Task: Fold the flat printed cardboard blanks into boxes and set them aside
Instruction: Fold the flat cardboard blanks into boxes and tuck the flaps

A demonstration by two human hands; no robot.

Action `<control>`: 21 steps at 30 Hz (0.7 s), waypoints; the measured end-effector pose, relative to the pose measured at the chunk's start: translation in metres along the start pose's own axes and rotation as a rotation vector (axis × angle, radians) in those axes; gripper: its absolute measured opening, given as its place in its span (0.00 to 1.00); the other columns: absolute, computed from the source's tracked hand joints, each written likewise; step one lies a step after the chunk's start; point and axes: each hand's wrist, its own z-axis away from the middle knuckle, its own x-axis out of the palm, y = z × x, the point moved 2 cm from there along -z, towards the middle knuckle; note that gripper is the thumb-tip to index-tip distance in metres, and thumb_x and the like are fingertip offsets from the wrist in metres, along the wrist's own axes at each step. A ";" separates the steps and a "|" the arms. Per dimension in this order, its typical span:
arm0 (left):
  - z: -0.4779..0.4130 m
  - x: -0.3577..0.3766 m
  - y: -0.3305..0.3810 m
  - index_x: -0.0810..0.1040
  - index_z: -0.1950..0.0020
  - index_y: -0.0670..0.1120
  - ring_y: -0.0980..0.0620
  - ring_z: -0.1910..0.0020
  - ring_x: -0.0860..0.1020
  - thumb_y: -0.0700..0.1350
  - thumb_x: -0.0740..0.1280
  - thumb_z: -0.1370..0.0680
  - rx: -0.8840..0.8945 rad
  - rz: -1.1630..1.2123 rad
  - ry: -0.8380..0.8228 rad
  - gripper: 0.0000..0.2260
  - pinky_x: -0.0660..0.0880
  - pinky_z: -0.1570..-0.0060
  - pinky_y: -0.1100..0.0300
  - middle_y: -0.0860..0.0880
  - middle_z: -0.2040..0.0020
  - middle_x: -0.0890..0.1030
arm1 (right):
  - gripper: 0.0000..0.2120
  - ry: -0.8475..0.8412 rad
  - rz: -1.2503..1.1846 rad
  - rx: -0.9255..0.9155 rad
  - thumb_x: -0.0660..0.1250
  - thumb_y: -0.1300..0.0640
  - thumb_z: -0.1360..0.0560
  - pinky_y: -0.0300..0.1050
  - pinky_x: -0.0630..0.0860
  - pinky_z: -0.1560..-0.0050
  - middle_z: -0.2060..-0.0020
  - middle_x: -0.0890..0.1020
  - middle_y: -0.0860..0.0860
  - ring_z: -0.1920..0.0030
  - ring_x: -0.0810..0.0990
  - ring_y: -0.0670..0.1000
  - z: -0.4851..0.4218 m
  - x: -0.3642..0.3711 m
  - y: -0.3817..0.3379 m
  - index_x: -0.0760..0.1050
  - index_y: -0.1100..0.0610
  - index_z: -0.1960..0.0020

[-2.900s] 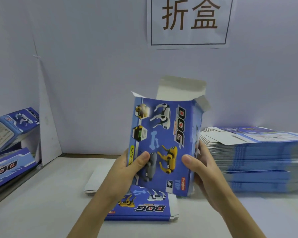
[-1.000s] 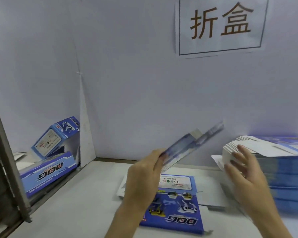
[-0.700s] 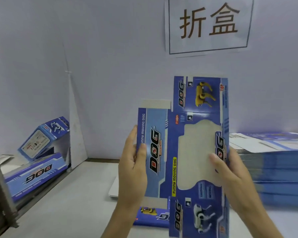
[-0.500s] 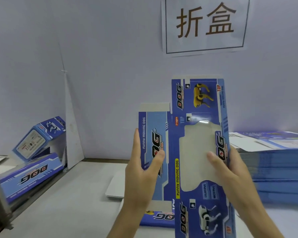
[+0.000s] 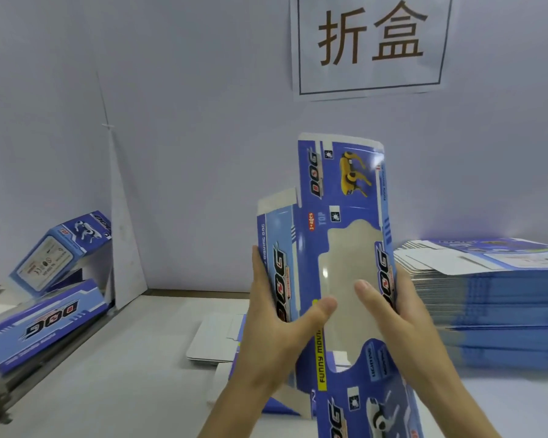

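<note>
At the far left two finished boxes (image 5: 60,248) lie set aside, one tilted on top of the other, just off the edge of the worktop (image 5: 124,374). Near the middle, the left hand (image 5: 276,327) grips the left edge of an upright blank (image 5: 339,191), with fingers behind and thumb pressed across the printed front. The blank is held in the air above the worktop, and its narrow side panel bows forward along a crease. The right hand (image 5: 389,314) clamps the opposite edge, thumb on the clear window, fingers hidden behind. Further right, a tall stack of flat blanks (image 5: 494,298) sits on the worktop. This looks like the opening step on a new blank: coaxing it from flat into a sleeve. The next move probably calls for pushing the two edges toward each other until the creases break square, then tucking the end flaps. The thumb on the window film should press lightly, since the film could dent.
</note>
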 end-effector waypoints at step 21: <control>-0.019 -0.039 0.000 0.77 0.42 0.46 0.41 0.53 0.84 0.50 0.74 0.29 -0.216 0.150 -0.178 0.18 0.81 0.61 0.53 0.42 0.49 0.85 | 0.27 -0.040 -0.211 0.280 0.79 0.53 0.48 0.48 0.81 0.68 0.57 0.87 0.53 0.60 0.87 0.56 -0.006 -0.026 -0.004 0.80 0.53 0.49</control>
